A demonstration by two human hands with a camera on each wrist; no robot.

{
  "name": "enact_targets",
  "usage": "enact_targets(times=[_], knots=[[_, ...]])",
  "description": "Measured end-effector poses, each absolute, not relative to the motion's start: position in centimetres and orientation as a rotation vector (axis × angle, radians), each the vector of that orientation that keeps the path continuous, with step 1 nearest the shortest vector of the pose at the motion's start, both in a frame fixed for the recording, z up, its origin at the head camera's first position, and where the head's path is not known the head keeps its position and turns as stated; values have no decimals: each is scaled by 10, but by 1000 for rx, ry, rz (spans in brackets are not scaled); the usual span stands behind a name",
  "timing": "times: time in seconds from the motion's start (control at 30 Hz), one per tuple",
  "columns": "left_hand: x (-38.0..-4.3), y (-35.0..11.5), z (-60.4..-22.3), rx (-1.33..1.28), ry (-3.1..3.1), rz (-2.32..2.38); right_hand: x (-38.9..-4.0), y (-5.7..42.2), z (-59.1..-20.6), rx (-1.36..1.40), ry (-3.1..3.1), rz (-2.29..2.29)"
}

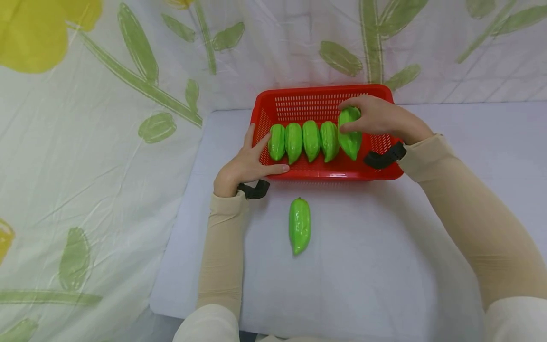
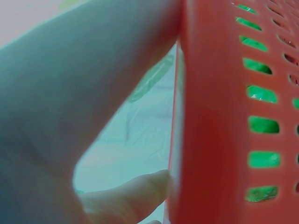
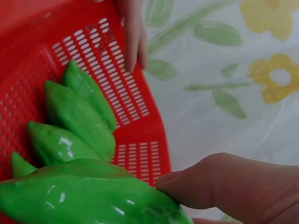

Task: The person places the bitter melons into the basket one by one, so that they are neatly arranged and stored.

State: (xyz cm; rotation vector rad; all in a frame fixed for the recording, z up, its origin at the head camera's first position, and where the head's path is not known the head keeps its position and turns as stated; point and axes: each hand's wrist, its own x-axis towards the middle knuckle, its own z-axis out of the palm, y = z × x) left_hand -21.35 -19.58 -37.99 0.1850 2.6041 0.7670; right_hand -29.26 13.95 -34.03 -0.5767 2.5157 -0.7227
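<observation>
My right hand (image 1: 376, 114) grips a glossy, ridged green star fruit (image 1: 350, 137) over the right part of a red plastic basket (image 1: 331, 175). In the right wrist view the thumb (image 3: 201, 184) presses on one end of this star fruit (image 3: 88, 191). Several more star fruits (image 1: 311, 140) lie side by side inside the basket, to the left of the held one. My left hand (image 1: 245, 166) rests on the basket's front left corner, fingers spread over the rim and thumb along the front edge. Another star fruit (image 1: 300, 225) lies on the table in front of the basket.
A white cloth covers the table (image 1: 367, 266). Behind the basket and at the left hangs a pale curtain (image 1: 290, 47) with painted leaves and yellow flowers. Black straps (image 1: 384, 156) sit at both wrists.
</observation>
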Motion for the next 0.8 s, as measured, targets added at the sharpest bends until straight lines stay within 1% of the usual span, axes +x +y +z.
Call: enact_targets(times=[0.8], knots=[[-215, -197, -381, 186, 2597, 756, -328, 129, -372, -519, 2402, -558]])
